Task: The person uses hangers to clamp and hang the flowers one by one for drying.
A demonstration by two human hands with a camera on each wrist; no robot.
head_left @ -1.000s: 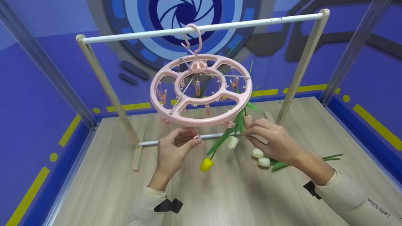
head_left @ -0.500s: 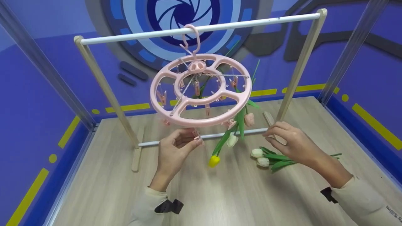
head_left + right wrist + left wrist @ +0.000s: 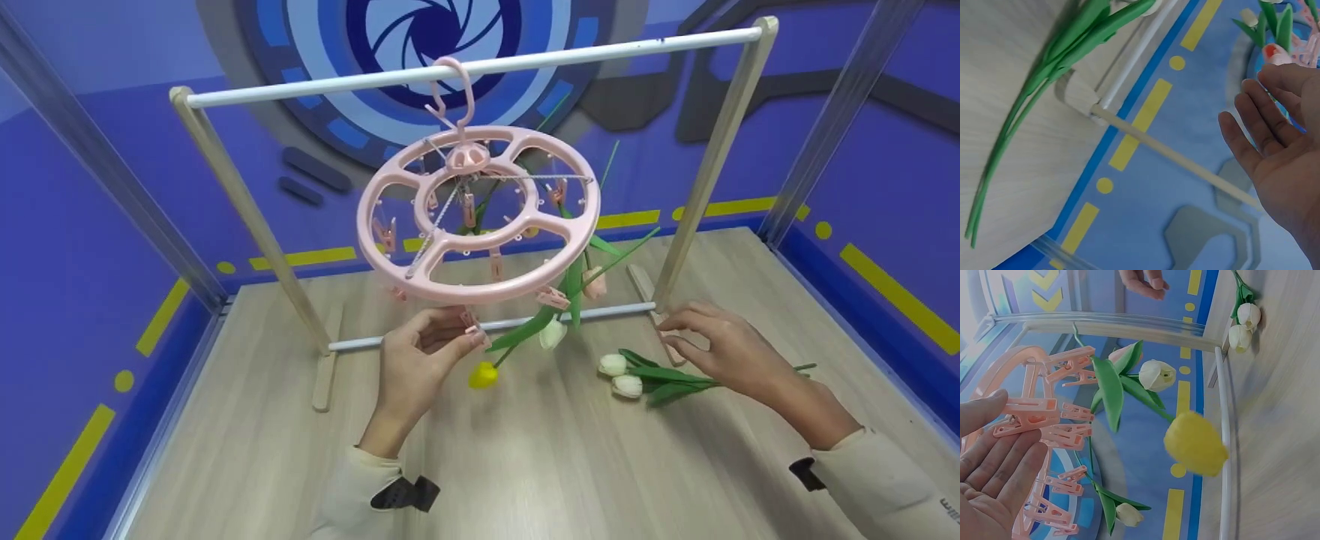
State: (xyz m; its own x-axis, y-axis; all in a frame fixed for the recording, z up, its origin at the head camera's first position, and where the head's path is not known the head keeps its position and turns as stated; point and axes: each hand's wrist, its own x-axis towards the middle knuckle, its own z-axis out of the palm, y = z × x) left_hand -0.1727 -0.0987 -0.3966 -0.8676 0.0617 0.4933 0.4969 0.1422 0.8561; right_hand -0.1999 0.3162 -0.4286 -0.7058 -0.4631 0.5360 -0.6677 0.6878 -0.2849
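Observation:
A pink round clip hanger [image 3: 480, 291] hangs from a white rod. My left hand [image 3: 412, 367] pinches one of its pink clothespins [image 3: 1030, 410] below the front rim, between thumb and fingers. Right of that hand a yellow tulip [image 3: 484, 375] dangles head down, its stem passing by another clothespin [image 3: 553, 298] at the rim. A white tulip [image 3: 553, 334] and a pink tulip [image 3: 595, 283] also hang there with their heads down. My right hand [image 3: 731, 349] holds nothing, fingers loosely bent, above two white tulips [image 3: 627, 387] lying on the table.
The rack has a white top rod [image 3: 600, 52], wooden posts [image 3: 712, 165] and a low white crossbar [image 3: 356, 343]. Blue-purple patterned walls [image 3: 97, 247] enclose the wooden table [image 3: 487, 480]. Another white tulip [image 3: 1129, 515] hangs farther back on the hanger.
My right hand has moved away from the hanging tulips to the right. The yellow tulip has swung, now farther left, and its stem has tilted. My left hand keeps its pinch on the clothespin.

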